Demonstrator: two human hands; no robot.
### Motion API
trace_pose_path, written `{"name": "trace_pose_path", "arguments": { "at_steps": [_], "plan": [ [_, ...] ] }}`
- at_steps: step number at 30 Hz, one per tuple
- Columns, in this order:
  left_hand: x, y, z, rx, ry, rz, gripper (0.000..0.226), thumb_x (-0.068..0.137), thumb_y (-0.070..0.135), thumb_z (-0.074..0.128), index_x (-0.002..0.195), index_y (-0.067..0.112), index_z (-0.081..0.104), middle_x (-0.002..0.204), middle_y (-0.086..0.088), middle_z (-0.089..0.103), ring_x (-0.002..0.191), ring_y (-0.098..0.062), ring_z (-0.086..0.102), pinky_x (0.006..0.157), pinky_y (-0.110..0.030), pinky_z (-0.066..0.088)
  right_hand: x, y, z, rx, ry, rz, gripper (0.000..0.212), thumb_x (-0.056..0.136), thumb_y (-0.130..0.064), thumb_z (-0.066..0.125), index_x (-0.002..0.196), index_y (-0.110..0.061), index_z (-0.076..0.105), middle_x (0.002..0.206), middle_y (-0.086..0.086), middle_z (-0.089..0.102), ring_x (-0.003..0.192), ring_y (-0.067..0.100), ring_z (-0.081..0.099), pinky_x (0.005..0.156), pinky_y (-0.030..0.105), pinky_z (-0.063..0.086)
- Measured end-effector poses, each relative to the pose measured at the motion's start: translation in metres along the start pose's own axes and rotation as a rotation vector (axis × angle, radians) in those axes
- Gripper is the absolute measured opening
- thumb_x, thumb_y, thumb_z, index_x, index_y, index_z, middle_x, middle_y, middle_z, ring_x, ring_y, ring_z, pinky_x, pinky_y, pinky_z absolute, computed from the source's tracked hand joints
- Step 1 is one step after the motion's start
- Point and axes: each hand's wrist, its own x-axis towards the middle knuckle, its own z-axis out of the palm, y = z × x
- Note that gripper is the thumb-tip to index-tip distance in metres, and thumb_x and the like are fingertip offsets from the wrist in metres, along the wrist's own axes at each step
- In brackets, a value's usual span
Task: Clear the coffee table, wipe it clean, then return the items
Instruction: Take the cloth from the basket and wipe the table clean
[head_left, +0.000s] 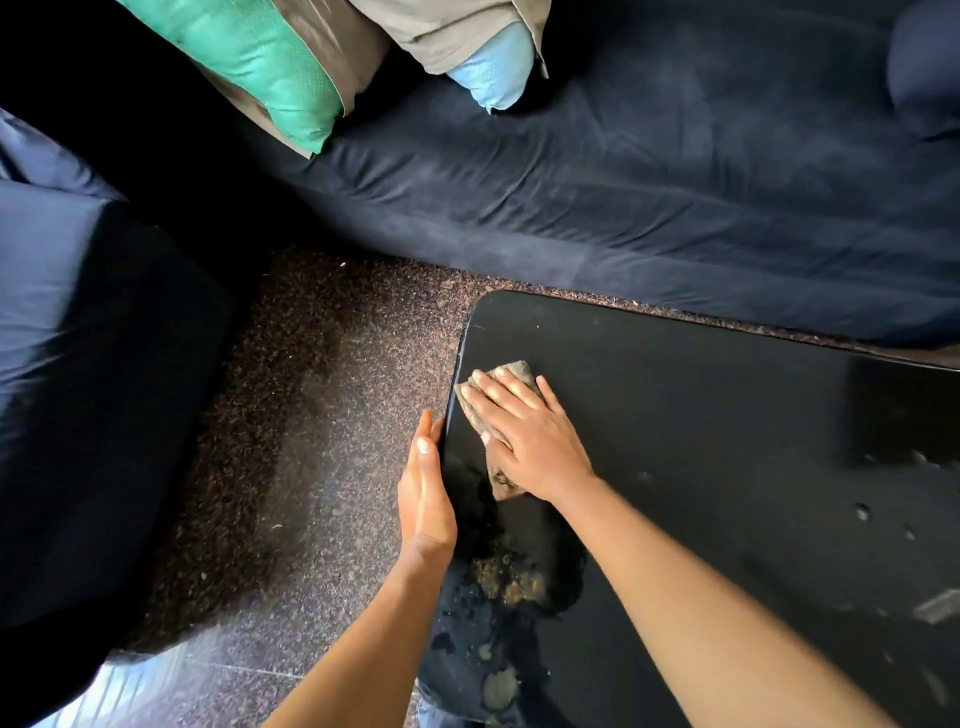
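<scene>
A glossy black coffee table (727, 415) fills the lower right of the head view. Near its far left corner my right hand (524, 436) presses flat on a beige cloth (514, 373), whose edge shows past the fingertips. My left hand (423, 493) lies with straight fingers against the table's left edge, thumb on top. Smears and dusty patches (511, 582) mark the tabletop close to me. No items stand on the part of the table that shows.
A dark blue sofa (649, 182) runs behind the table, with a green cushion (265, 62) and a light blue cushion (493, 73) on it. A dark blue armchair (78, 364) stands at the left. Speckled brown floor (311, 415) lies between them.
</scene>
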Motion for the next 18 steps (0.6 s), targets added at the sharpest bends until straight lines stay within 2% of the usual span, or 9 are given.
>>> {"name": "trace_pose_path", "arguments": {
  "at_steps": [2,5,7,8,11,13,15,18],
  "plan": [
    [0.001,0.000,-0.002,0.001,0.003,0.007,0.083,0.078,0.082,0.030,0.142,0.031,0.039,0.141,0.006,0.051,0.129,-0.003,0.046,0.111,-0.031,0.034,-0.003,-0.012,0.006,0.000,0.017,-0.014,0.059,0.090,-0.032,0.041,0.148,-0.034,0.028,0.156,-0.013,0.025,0.145,0.011,0.018,0.116,0.050,0.019],
    [0.002,0.001,-0.002,-0.057,0.015,-0.019,0.086,0.083,0.077,0.028,0.148,0.020,0.033,0.141,0.001,0.050,0.129,-0.004,0.047,0.112,-0.030,0.032,-0.020,0.004,0.005,-0.049,-0.120,-0.335,0.064,0.090,-0.032,0.047,0.149,-0.036,0.023,0.157,-0.014,0.020,0.146,0.012,0.014,0.115,0.046,0.010],
    [-0.002,0.004,-0.003,-0.110,-0.003,-0.067,0.080,0.088,0.071,0.026,0.149,0.019,0.031,0.144,-0.001,0.047,0.130,-0.006,0.045,0.114,-0.033,0.030,-0.027,0.025,-0.001,-0.113,-0.186,-0.456,0.063,0.091,-0.033,0.046,0.148,-0.039,0.021,0.157,-0.016,0.020,0.145,0.011,0.014,0.114,0.046,0.009],
    [-0.005,0.004,-0.005,-0.116,-0.019,-0.086,0.080,0.087,0.068,0.026,0.149,0.019,0.030,0.146,0.000,0.046,0.131,-0.006,0.044,0.115,-0.035,0.029,-0.028,0.031,-0.003,-0.130,-0.182,-0.413,0.062,0.091,-0.034,0.042,0.148,-0.040,0.020,0.156,-0.016,0.020,0.145,0.010,0.014,0.114,0.047,0.011],
    [-0.018,-0.001,-0.014,-0.048,-0.075,-0.103,0.084,0.085,0.071,0.024,0.149,0.017,0.032,0.149,0.006,0.041,0.136,-0.005,0.038,0.118,-0.039,0.024,-0.023,0.013,-0.004,-0.055,-0.051,-0.019,0.061,0.087,-0.034,0.036,0.147,-0.039,0.027,0.155,-0.016,0.026,0.143,0.010,0.021,0.113,0.053,0.026],
    [-0.025,-0.009,-0.020,-0.018,-0.093,-0.108,0.088,0.084,0.077,0.022,0.148,0.018,0.032,0.151,0.008,0.037,0.138,-0.003,0.033,0.119,-0.039,0.020,-0.022,-0.015,0.004,-0.017,0.013,0.094,0.062,0.086,-0.034,0.034,0.147,-0.036,0.028,0.155,-0.015,0.025,0.143,0.011,0.022,0.112,0.053,0.027],
    [-0.028,-0.013,-0.024,-0.017,-0.118,-0.117,0.094,0.080,0.084,0.026,0.148,0.020,0.034,0.150,0.009,0.038,0.139,-0.004,0.032,0.119,-0.040,0.020,-0.030,-0.025,0.011,-0.022,-0.032,-0.060,0.062,0.087,-0.034,0.034,0.148,-0.036,0.024,0.156,-0.014,0.022,0.145,0.012,0.017,0.115,0.052,0.020],
    [-0.036,-0.015,-0.027,-0.069,-0.150,-0.153,0.090,0.080,0.084,0.029,0.146,0.024,0.038,0.149,0.005,0.041,0.139,-0.011,0.034,0.118,-0.045,0.021,-0.047,0.008,0.005,-0.122,-0.142,-0.465,0.059,0.090,-0.034,0.038,0.148,-0.037,0.024,0.155,-0.015,0.025,0.144,0.011,0.020,0.114,0.049,0.013]
  ]
}}
